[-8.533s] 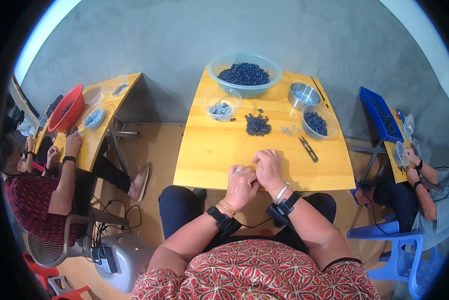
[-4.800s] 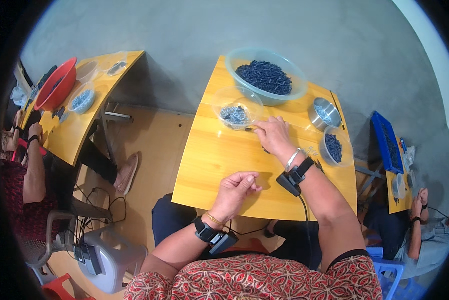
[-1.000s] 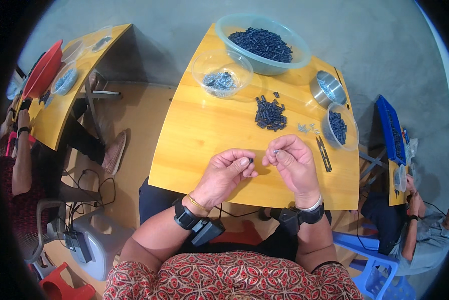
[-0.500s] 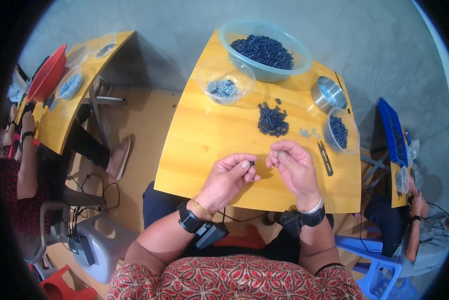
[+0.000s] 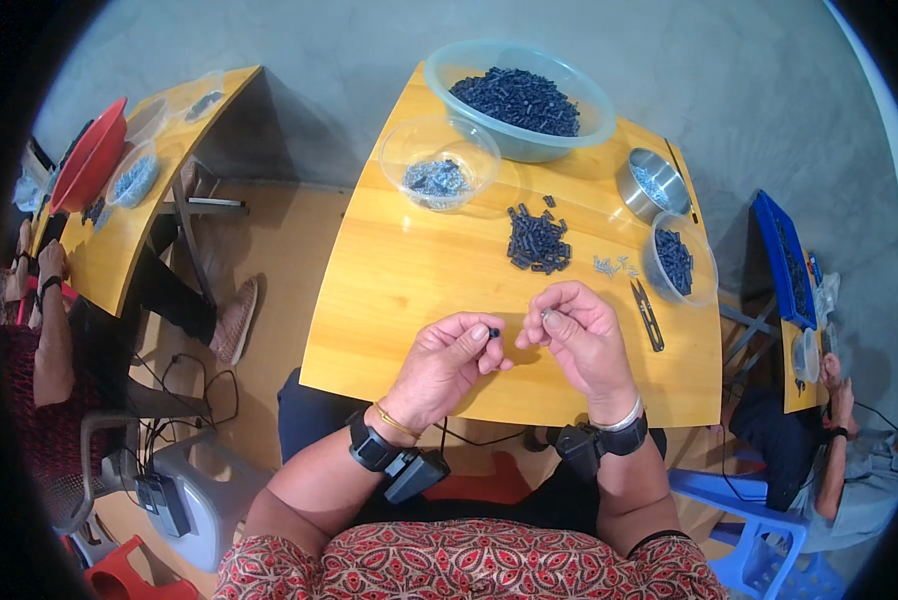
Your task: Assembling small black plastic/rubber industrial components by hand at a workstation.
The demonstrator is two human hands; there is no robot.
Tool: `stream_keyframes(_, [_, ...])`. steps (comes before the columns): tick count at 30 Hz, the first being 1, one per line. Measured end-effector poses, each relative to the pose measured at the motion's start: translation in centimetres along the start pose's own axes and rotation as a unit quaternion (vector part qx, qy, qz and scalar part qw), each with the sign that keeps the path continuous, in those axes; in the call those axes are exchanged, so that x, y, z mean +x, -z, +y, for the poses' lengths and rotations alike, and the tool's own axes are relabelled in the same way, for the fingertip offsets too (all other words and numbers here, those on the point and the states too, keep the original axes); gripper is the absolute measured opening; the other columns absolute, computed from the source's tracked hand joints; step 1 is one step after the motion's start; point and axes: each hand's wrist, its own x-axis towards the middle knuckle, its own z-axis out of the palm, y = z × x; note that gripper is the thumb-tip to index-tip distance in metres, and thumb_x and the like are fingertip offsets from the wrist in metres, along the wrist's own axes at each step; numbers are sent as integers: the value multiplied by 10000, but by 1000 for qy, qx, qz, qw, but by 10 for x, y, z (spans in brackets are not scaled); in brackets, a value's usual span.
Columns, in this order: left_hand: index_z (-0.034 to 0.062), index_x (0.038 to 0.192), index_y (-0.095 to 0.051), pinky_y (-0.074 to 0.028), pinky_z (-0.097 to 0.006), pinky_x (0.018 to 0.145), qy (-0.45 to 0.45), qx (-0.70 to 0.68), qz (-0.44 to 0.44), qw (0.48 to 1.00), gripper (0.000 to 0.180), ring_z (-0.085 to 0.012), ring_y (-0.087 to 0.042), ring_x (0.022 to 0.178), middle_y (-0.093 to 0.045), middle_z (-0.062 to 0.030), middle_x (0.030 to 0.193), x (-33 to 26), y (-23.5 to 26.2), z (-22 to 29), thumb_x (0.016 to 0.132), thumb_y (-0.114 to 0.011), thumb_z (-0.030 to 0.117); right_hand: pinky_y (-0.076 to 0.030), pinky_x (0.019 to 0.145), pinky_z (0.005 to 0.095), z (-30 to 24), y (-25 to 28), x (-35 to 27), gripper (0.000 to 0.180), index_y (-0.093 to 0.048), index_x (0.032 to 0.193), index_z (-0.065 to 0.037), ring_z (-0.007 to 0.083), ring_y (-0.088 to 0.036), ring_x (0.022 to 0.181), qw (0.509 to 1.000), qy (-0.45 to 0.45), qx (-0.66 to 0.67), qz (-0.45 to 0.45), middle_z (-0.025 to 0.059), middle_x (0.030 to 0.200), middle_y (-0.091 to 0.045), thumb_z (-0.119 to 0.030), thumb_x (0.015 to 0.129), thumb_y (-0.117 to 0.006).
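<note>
Over the near part of the yellow table, my left hand [image 5: 444, 360] pinches a small black plastic piece [image 5: 494, 333] between thumb and forefinger. Just to its right, my right hand [image 5: 581, 340] pinches a tiny silvery metal part [image 5: 546, 314], mostly hidden by the fingertips. The two hands are close but apart. Beyond them lies a loose pile of black plastic pieces [image 5: 539, 240]. Several small metal parts [image 5: 614, 266] are scattered to the right of the pile. A pair of black thread snips [image 5: 647, 316] rests right of my right hand.
At the table's back stands a big pale-blue basin [image 5: 597, 130] of black pieces. A clear bowl [image 5: 394, 165] with metal parts is at left; a steel bowl [image 5: 681, 196] and a clear tub [image 5: 707, 270] stand at right. Other people sit at side tables [image 5: 204, 125] on both sides.
Both hands have shifted slightly left, still pinching their parts. The end of the black piece shows more clearly now. The view has moved a little.
</note>
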Motion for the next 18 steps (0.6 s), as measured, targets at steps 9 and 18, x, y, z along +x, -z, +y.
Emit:
stream_keyframes(9, [17,1026,-558,-488,-334,760,-2,2,-1,1000,190,-116,-484,624,-549,-51,730,0,0,0,900,-474,131,-489,712,308,10,5,3,115,-531,965,1,136,-541,725,999,-3,45,16,66,823,-558,-46,862,-512])
stream_keyframes(18, [20,1014,-551,-488,-325,733,-8,0,23,1000,184,-118,-470,600,-530,-42,693,0,-3,1,906,-465,141,-482,715,315,8,-3,2,112,-526,966,-7,134,-531,728,989,-45,140,30,59,798,-549,-37,861,-507])
